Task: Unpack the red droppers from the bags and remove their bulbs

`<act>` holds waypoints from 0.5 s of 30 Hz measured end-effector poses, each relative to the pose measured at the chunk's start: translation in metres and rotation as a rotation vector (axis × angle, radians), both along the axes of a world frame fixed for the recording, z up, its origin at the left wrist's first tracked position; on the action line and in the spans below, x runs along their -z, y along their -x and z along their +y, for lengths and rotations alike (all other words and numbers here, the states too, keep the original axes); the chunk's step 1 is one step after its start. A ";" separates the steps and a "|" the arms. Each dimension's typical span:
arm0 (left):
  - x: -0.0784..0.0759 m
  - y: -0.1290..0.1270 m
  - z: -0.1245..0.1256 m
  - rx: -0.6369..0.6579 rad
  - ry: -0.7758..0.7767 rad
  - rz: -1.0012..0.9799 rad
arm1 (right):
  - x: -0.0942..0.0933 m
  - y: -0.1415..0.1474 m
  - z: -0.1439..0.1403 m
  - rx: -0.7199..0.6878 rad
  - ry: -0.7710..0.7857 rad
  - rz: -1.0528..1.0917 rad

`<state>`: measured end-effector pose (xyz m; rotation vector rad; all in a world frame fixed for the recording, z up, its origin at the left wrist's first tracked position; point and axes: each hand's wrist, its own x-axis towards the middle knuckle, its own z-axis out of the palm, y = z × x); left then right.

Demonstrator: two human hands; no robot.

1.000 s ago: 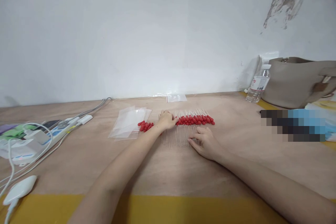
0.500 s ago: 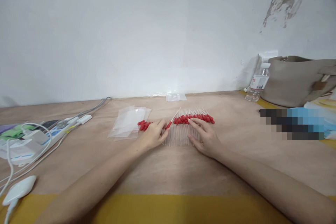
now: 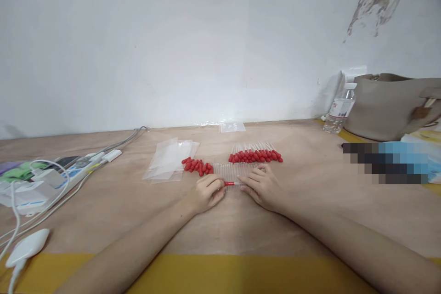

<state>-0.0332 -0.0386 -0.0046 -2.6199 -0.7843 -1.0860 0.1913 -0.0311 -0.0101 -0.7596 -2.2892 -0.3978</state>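
Between the thumb and fingers of my left hand (image 3: 210,192) is a red rubber bulb (image 3: 229,183), lying level and pointing right. My right hand (image 3: 263,187) pinches the clear thin tube (image 3: 237,183) that meets this bulb; how far the tube sits inside it I cannot tell. Under and behind my fingertips lies a row of clear tubes (image 3: 229,169), side by side. Loose red bulbs (image 3: 196,165) form a small pile just beyond my left hand. Farther back, droppers with red bulbs (image 3: 255,155) lie in a row, their pale thin ends toward the wall.
Clear plastic bags (image 3: 168,161) lie left of the bulbs. A power strip (image 3: 74,174) with chargers and cables takes up the left side. On the right stand a water bottle (image 3: 340,109) and a grey handbag (image 3: 382,105). The white wall (image 3: 172,46) closes off the back.
My left hand has let go of a dropper at the back row's left end and come nearer, now holding a red bulb. My right hand has drawn slightly back and pinches a tube.
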 end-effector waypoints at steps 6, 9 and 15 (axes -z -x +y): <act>-0.010 -0.014 0.000 -0.060 0.011 0.114 | 0.002 0.008 -0.002 -0.043 0.077 0.069; -0.014 -0.018 -0.002 -0.074 0.023 0.186 | 0.001 0.008 -0.004 -0.066 0.087 0.041; -0.021 -0.018 -0.008 -0.106 0.068 0.294 | -0.006 0.003 -0.008 -0.065 0.000 0.019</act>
